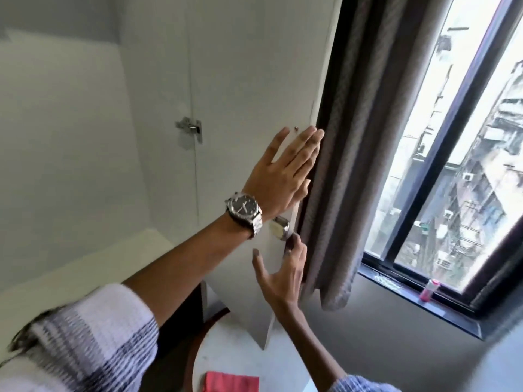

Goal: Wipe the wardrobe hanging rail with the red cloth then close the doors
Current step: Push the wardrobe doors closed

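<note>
Apparently two hands (pixel 283 171) (one door (pixel 249 94)).

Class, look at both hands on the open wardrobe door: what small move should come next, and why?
Probably swing the door shut. The left hand lies flat near its free edge, the right hand is at that edge below, and the red cloth already lies set down.

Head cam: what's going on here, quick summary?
A person is working on the open wardrobe door. The left hand, with a wristwatch on that wrist, lies flat on the door's inner face near its free edge, against the grey curtain. The right hand is at that edge lower down, just below the metal handle. Neither hand holds anything. The red cloth lies on the round table below, so this looks like the door-closing step.
</note>
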Action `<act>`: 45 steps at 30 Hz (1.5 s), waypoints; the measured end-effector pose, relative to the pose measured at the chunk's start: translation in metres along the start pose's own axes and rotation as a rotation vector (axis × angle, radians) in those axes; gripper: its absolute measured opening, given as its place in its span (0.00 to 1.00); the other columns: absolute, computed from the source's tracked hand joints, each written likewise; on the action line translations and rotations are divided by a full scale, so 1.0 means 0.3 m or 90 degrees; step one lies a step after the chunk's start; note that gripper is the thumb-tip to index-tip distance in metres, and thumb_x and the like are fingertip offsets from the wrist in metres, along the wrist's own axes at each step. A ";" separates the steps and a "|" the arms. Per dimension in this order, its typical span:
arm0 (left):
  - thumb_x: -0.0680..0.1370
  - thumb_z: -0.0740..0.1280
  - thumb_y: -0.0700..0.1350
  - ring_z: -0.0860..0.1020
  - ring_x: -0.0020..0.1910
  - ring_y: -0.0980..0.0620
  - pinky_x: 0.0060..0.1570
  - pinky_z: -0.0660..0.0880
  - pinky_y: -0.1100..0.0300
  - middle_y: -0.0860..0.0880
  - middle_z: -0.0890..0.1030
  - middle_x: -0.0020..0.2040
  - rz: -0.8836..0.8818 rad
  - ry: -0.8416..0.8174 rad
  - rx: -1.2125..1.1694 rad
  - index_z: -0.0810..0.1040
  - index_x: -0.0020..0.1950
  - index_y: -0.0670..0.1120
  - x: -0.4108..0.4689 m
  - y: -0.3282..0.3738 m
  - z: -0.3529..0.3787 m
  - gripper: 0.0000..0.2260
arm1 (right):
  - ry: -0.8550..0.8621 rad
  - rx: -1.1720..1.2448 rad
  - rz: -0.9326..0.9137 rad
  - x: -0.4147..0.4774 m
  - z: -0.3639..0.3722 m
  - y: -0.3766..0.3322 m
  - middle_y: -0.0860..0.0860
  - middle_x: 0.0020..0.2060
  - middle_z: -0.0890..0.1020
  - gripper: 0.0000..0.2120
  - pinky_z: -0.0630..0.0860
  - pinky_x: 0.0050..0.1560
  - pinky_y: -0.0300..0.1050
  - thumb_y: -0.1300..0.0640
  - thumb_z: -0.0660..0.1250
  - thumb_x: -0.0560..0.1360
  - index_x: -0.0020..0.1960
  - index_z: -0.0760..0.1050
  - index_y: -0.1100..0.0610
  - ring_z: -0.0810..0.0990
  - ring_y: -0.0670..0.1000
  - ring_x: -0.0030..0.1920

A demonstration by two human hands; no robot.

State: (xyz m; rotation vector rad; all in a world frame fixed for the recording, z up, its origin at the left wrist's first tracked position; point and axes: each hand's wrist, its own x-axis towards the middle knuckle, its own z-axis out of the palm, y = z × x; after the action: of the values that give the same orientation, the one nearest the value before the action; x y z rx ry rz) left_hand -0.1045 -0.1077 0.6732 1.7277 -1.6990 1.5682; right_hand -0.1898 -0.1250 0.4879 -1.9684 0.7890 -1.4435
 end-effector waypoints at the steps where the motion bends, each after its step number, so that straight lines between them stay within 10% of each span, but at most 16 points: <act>1: 0.82 0.56 0.50 0.58 0.81 0.46 0.81 0.53 0.41 0.43 0.61 0.81 -0.030 0.025 0.011 0.62 0.79 0.39 -0.036 -0.011 -0.038 0.27 | 0.013 0.017 -0.033 -0.042 0.030 -0.018 0.48 0.55 0.70 0.38 0.78 0.55 0.50 0.39 0.74 0.69 0.69 0.64 0.59 0.74 0.50 0.55; 4: 0.82 0.58 0.54 0.59 0.81 0.46 0.81 0.45 0.44 0.42 0.63 0.81 -0.123 0.069 0.066 0.61 0.79 0.39 -0.138 -0.092 -0.162 0.30 | 0.004 0.108 -0.137 -0.155 0.164 -0.094 0.48 0.50 0.69 0.29 0.76 0.45 0.52 0.44 0.74 0.72 0.61 0.64 0.59 0.73 0.49 0.48; 12: 0.81 0.58 0.58 0.60 0.80 0.39 0.81 0.49 0.43 0.36 0.63 0.79 -0.332 -0.037 0.341 0.64 0.78 0.38 -0.397 -0.586 -0.308 0.32 | -0.143 0.256 -0.452 -0.341 0.806 -0.431 0.72 0.71 0.64 0.36 0.61 0.70 0.74 0.68 0.69 0.74 0.74 0.53 0.59 0.60 0.70 0.76; 21: 0.81 0.56 0.67 0.61 0.79 0.37 0.79 0.61 0.43 0.36 0.64 0.79 -0.406 -0.053 0.434 0.62 0.78 0.35 -0.606 -0.975 -0.184 0.39 | -0.080 0.149 -0.470 -0.332 1.280 -0.565 0.64 0.74 0.61 0.24 0.52 0.76 0.67 0.58 0.52 0.82 0.77 0.58 0.64 0.50 0.59 0.80; 26: 0.81 0.60 0.66 0.63 0.78 0.36 0.78 0.63 0.43 0.37 0.67 0.78 -0.412 -0.015 0.469 0.64 0.77 0.36 -0.649 -1.045 -0.107 0.38 | -0.061 0.132 -0.522 -0.346 1.369 -0.539 0.60 0.80 0.54 0.33 0.50 0.78 0.65 0.53 0.57 0.79 0.80 0.51 0.63 0.52 0.58 0.80; 35: 0.84 0.53 0.58 0.49 0.83 0.43 0.81 0.52 0.48 0.41 0.50 0.83 -0.468 -0.323 0.407 0.55 0.81 0.42 -0.544 -0.884 -0.396 0.31 | -0.380 -0.047 -0.327 -0.358 1.120 -0.702 0.67 0.77 0.60 0.43 0.60 0.74 0.70 0.53 0.72 0.74 0.78 0.54 0.69 0.58 0.66 0.78; 38: 0.82 0.57 0.54 0.54 0.82 0.42 0.81 0.53 0.48 0.39 0.56 0.82 -0.588 -0.147 0.466 0.68 0.76 0.42 -0.537 -0.761 -0.710 0.26 | -0.494 0.077 -0.144 -0.514 0.935 -0.837 0.65 0.79 0.47 0.47 0.54 0.77 0.65 0.48 0.69 0.75 0.80 0.43 0.63 0.47 0.64 0.80; 41: 0.77 0.66 0.50 0.60 0.79 0.34 0.78 0.57 0.41 0.33 0.66 0.77 -0.525 0.125 0.668 0.74 0.71 0.38 -0.600 -0.613 -1.098 0.25 | -0.611 0.377 -0.288 -0.764 0.721 -0.915 0.63 0.80 0.47 0.42 0.60 0.76 0.64 0.41 0.64 0.78 0.81 0.48 0.59 0.50 0.62 0.80; 45: 0.77 0.67 0.60 0.57 0.78 0.29 0.78 0.56 0.36 0.31 0.61 0.78 -0.692 0.167 1.002 0.65 0.77 0.38 -0.738 -0.461 -1.552 0.37 | -0.716 0.634 -0.469 -1.062 0.422 -1.060 0.55 0.82 0.46 0.43 0.53 0.78 0.56 0.34 0.60 0.78 0.82 0.47 0.56 0.48 0.55 0.81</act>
State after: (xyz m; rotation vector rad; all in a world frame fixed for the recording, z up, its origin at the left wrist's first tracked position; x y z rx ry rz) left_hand -0.1603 0.4184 0.7448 2.0042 1.0059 2.2309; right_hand -0.1054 0.3348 0.4900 -1.7836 -1.0298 -0.5295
